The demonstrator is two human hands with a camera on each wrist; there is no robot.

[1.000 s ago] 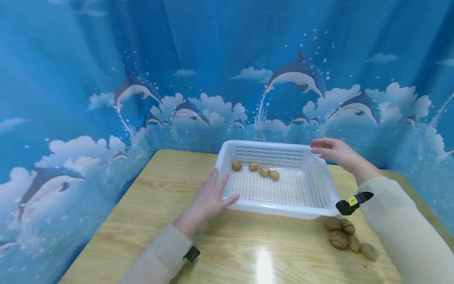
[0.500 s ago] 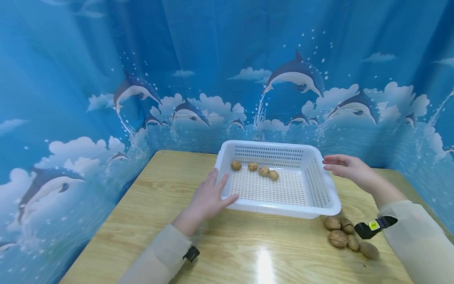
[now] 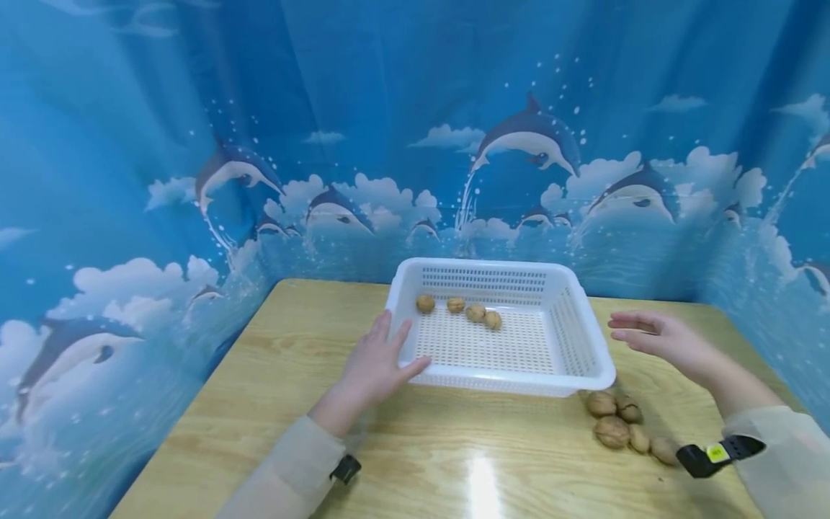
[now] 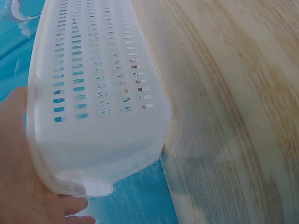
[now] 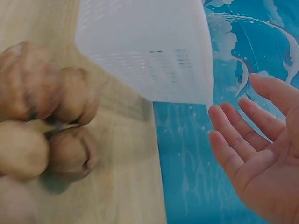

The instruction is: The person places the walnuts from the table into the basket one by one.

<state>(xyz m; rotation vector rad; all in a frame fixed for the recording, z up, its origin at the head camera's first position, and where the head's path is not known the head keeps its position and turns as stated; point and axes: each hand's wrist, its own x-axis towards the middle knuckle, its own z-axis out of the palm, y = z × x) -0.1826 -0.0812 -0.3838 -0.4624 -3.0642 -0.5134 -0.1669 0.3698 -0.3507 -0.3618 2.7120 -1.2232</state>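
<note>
A white plastic basket [image 3: 512, 380] with slotted walls stands on the wooden table, several walnuts [image 3: 476, 313] lying in its far left part. My left hand [image 3: 376, 366] rests on the basket's left rim near the front corner, fingers spread; in the left wrist view the hand [image 4: 18, 172] lies along that rim. To the right of the basket my right hand [image 3: 668, 342] hovers apart from it, holding nothing. Its fingers [image 5: 233, 135] are loosely extended in the right wrist view. Several more walnuts [image 3: 612, 432] lie in a cluster on the table by the basket's front right corner.
The light wooden table [image 3: 272, 389] ends at the back against a blue curtain [image 3: 389, 130] printed with dolphins. Another stretch of curtain hangs along the table's left side. Each wrist wears a black strap, the right one [image 3: 720, 454] with a yellow label.
My right hand has moved away from the basket's far right corner, rightward and toward me. The left hand stays on the rim. The whole head view has shifted slightly.
</note>
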